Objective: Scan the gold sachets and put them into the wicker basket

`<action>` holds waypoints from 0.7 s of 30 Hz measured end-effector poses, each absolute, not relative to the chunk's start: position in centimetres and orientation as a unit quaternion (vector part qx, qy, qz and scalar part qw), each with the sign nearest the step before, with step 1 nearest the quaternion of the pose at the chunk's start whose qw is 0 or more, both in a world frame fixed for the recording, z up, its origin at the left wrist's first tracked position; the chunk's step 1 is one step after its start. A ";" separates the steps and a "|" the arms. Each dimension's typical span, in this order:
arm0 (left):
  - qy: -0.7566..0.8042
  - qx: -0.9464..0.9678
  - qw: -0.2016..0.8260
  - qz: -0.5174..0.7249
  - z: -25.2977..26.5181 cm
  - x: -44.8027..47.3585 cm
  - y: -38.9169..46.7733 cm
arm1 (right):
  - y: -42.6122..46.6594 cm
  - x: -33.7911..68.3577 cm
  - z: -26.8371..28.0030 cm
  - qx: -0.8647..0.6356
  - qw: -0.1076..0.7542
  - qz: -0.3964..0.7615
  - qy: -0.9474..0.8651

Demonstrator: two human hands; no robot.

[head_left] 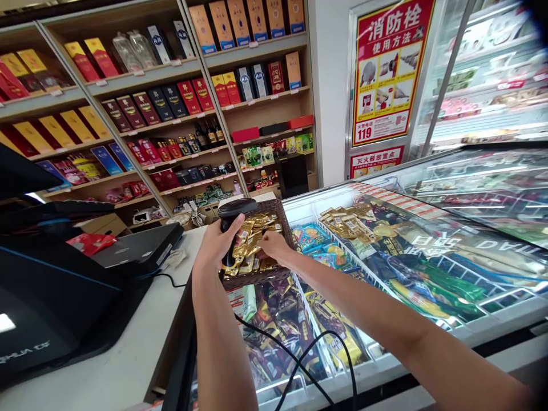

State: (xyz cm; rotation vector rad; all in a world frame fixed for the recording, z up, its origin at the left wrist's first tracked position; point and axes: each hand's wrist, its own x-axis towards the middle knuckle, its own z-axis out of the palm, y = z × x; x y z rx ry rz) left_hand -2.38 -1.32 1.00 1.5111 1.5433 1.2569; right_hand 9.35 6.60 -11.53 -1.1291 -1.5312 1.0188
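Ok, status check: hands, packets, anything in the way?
Left hand gripping black scanner. Right hand at gold packets in woven basket, grip unclear. Scanner partly blocks basket view; black cable loops in front.

Shiny gold packets (245,249) lie heaped in a brown woven basket (257,278), a black pistol-shaped scanner (233,210) upright at left.

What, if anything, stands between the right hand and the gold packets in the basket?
Nothing visible: the right hand is at the gold packets inside the brown basket. The black scanner, held in the left hand at the basket's left side, leaves the right hand's way open.
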 end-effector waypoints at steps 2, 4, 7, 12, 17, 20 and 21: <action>0.589 0.581 0.318 0.463 1.2 -2.2 -1.5 | 5.4 12.0 -11.8 -0.453 0.493 0.453 -0.589; 0.587 0.591 0.324 0.448 1.2 -2.0 -1.5 | 4.1 15.3 -12.2 -0.426 0.532 0.462 -0.567; 0.581 0.626 0.330 0.402 1.0 -1.7 -1.4 | 3.0 20.1 -13.0 -0.425 0.583 0.427 -0.546; 0.564 0.693 0.329 0.304 0.8 -0.1 -1.1 | 3.7 24.0 -13.7 -0.484 0.630 0.370 -0.482; 0.544 0.723 0.323 0.279 1.1 1.9 -1.3 | 4.2 24.9 -13.0 -0.507 0.638 0.314 -0.487; 0.539 0.727 0.316 0.285 0.8 2.2 -0.9 | 4.1 25.3 -12.7 -0.508 0.642 0.305 -0.487; 0.538 0.728 0.314 0.286 0.6 2.2 -0.8 | 4.1 25.4 -12.6 -0.510 0.643 0.302 -0.486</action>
